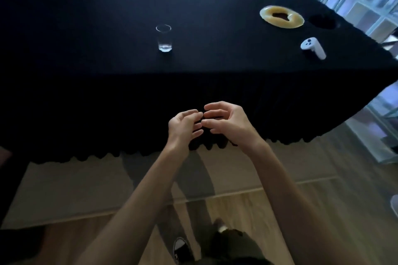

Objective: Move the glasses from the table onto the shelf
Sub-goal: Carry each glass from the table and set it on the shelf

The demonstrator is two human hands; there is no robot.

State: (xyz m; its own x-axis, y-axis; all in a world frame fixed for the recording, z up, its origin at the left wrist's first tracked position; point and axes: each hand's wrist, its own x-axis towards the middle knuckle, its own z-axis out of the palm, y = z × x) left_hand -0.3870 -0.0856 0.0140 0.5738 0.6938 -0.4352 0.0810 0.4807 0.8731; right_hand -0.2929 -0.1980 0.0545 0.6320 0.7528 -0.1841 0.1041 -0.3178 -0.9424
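Below the near edge of the table, we hold our left hand (185, 127) and right hand (226, 120) close together, palms turned inward and fingers loosely curled, the fingertips nearly meeting; neither hand grips anything. We judge this an unloaded posture ahead of a reach, since the arms are raised in front of the body yet stop short of the tabletop.

Beyond the hands, the long table draped in black pleated cloth (86, 60) carries one small clear drinking glass (164, 38), upright and apparently empty, standing alone toward the middle, well apart from both hands. Its open position leaves a free approach from the near side.

Far right on the cloth lies one flat round yellowish plate with a dark patch at its centre (281, 16), and just right of it one dark round shape (322, 21), too dim to identify. Nearer, at the right, rests one white handheld controller (313, 47) on its side.

We count one glass, one plate, one controller. No shelf is visible, so the destination lies outside this view.
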